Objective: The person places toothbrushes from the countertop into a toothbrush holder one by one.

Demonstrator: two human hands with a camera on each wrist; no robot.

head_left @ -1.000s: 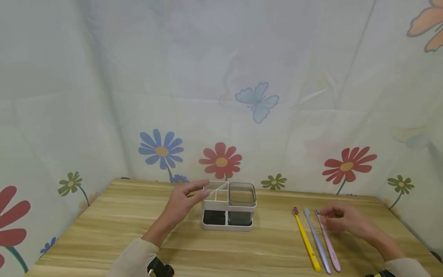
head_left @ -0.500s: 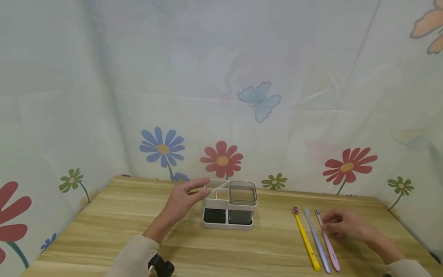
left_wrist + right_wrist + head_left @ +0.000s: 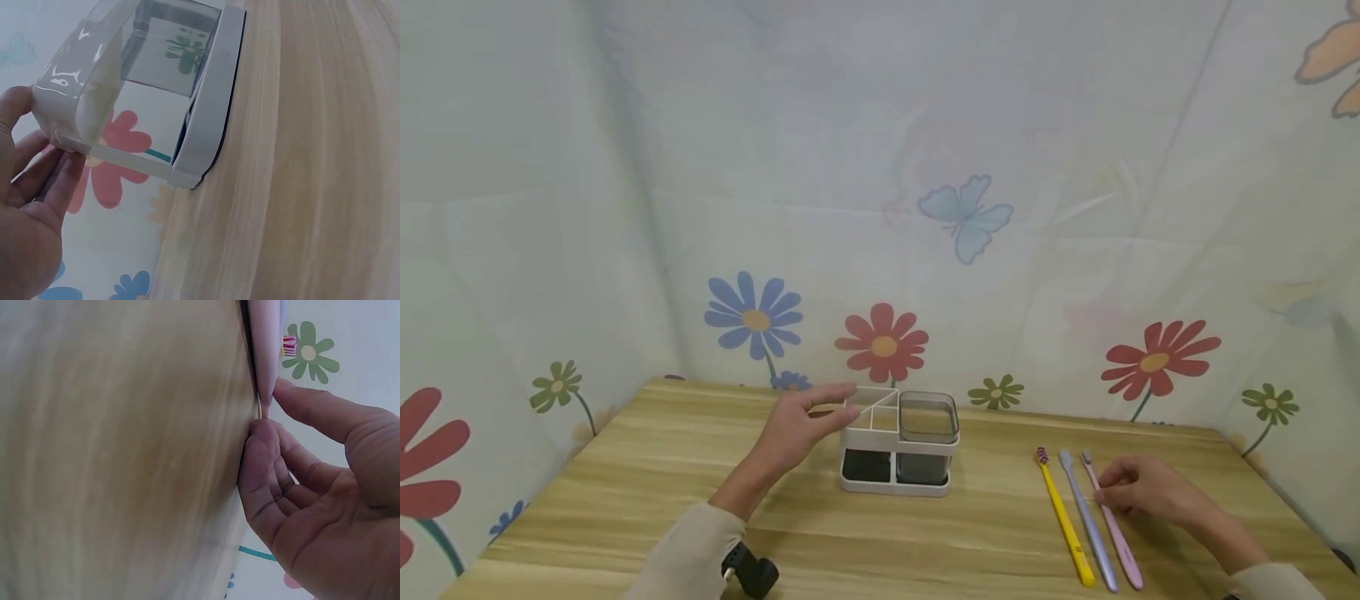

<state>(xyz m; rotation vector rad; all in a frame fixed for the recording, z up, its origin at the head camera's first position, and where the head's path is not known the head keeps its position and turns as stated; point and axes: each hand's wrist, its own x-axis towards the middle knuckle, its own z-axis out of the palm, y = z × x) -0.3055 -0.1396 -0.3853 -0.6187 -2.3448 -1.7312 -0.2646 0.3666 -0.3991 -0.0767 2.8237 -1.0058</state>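
a: right hand (image 3: 1138, 490) is down on the pink brush (image 3: 1112, 523), finger and thumb pinching its thin neck where it lies flat on the tabletop (image 3: 985, 533). the wrist view shows the fingertips (image 3: 265, 434) right at the narrow part.

b: that's where i'd worry. a slim, smooth handle flat on wood gives little to get under, so the pinch could slide off, or the brush could roll.

a: and the lilac brush (image 3: 1086, 521) lies just beside it, with the yellow brush (image 3: 1063, 521) on the far side of that. a sideways nudge would likely knock them all askew.

b: what about the left hand (image 3: 797, 429)?

a: fingers nearly straight, resting against the left end of the holder (image 3: 898, 446), thumb over the rim. it steadies rather than grips.

b: so a knock from the right could still shift the holder, since nothing clamps it. the clear cup (image 3: 927, 419) sitting in its right side looks loose too, though i can't tell if it's seated firmly.

a: the brush is well apart from the holder, so there's a long carry with only a fingertip hold.

b: a twist in the pinch there and it may drop.
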